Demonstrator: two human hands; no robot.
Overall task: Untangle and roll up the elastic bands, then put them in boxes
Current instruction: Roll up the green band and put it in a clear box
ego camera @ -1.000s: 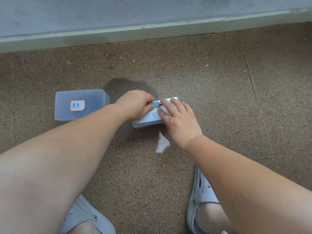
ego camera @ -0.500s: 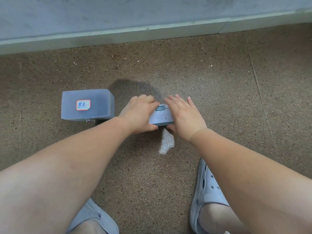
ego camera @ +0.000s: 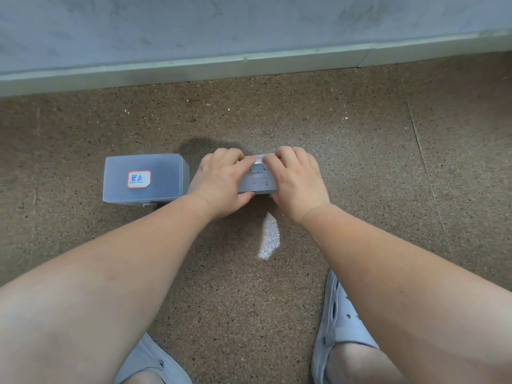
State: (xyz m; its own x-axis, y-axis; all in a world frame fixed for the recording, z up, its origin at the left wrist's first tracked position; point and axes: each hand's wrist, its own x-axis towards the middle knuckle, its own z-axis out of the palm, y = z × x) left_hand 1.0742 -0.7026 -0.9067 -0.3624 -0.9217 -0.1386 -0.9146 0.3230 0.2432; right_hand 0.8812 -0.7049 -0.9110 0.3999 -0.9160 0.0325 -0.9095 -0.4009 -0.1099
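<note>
Floor [ego camera: 360, 162] of brown speckled stone fills most of my head view, meeting a pale grey wall [ego camera: 249, 23] along a light skirting strip [ego camera: 194, 69] at the top. Both bare forearms reach forward from the lower corners and converge at the centre. Below them I see two pale grey shoes, the left shoe [ego camera: 149, 361] cut off by the bottom edge and the right shoe [ego camera: 340, 322] showing its vent holes.

A translucent labelled box [ego camera: 163, 173] stands closed on the floor, left of centre, just beside the left hand [ego camera: 221, 181]. That hand and the right hand [ego camera: 296, 181] clamp the small box [ego camera: 256, 184] from either side. Each hand has its fingers curled over the top towards the far edge and its thumb tucked at the near lower edge. The small box lies level between them, just right of the labelled box and apart from it. I cannot tell whether it rests on the floor or is held just clear of it.

A bright patch of light [ego camera: 269, 236] lies on the floor near the wrists. The red-bordered label [ego camera: 139, 179] carries blue handwritten characters. A small grey clasp [ego camera: 257, 169] shows on the small box, between the fingertips of both hands.
</note>
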